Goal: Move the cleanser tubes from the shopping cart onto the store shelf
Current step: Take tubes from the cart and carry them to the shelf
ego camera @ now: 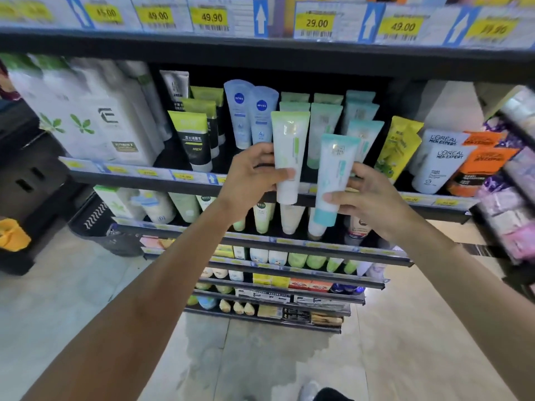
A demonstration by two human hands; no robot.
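Observation:
My left hand [254, 172] grips a white tube with a pale green top [288, 149], held upright in front of the shelf's row of matching green tubes [325, 125]. My right hand [367, 198] holds a white tube with a teal cap and top [333, 175], tilted slightly, in front of the row of teal tubes [363, 131]. Both tubes hang just ahead of the shelf's front edge [434, 202]. The shopping cart [107, 227] shows only as a dark basket at the lower left.
Blue Nivea tubes [250, 117] and green-black men's tubes [194, 140] stand left of the gap; yellow pouches [401, 146] and L'Oreal tubes [437, 163] stand right. White boxes [95, 117] fill the far left. Lower shelves hold more tubes. Another rack [515, 175] juts in at right.

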